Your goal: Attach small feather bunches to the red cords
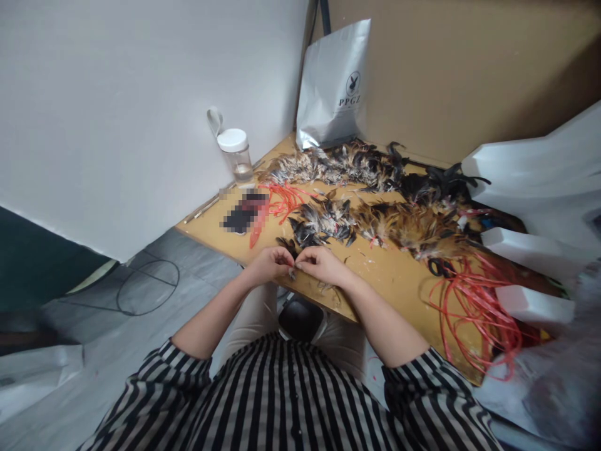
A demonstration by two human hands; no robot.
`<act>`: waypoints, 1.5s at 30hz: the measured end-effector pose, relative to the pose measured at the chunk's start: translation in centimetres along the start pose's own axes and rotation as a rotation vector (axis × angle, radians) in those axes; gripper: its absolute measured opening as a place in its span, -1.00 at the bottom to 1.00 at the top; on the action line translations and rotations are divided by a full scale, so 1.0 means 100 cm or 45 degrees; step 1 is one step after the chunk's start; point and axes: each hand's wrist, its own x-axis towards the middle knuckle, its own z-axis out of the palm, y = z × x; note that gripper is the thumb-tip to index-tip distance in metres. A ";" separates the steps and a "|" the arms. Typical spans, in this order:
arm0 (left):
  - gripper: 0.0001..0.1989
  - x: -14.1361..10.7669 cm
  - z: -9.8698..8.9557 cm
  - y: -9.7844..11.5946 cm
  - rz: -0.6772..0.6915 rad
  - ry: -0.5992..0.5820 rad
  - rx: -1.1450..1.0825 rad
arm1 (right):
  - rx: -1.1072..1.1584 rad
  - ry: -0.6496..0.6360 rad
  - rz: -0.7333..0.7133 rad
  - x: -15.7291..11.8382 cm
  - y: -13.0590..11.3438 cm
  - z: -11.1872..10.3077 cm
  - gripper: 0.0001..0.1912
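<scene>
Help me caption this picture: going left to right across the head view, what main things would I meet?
Clear jar with a white lid, bare left hand, bare right hand, spread golden-brown feathers, larger tangle of thin red strips.

Tan table (380, 282), feather bundles (413, 228), red strips (491, 304), white-lidded jar (238, 155)

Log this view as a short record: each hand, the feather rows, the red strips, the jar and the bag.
left hand: pinching a small feather bunch at the near table edge
right hand: at the same bunch, exact grip unclear
back feather row: below the bag
front feather row: nearer the person
red strips: loose heap, table's right end; more at left
jar: white lid on
silver bag: upright, back corner
</scene>
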 end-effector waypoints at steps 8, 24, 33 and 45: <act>-0.89 -0.004 0.001 -0.017 0.195 0.039 0.235 | 0.066 0.048 0.105 0.003 0.003 0.006 -0.82; -0.84 -0.022 0.016 -0.014 0.521 0.416 0.918 | -0.095 -0.020 0.127 0.004 0.002 0.011 -0.85; -0.82 -0.021 0.021 -0.021 0.614 0.514 0.989 | -0.194 0.031 0.134 0.004 0.001 0.012 -0.84; -0.85 -0.023 0.018 -0.026 0.701 0.515 0.982 | -0.102 0.033 0.106 0.002 0.001 0.012 -0.86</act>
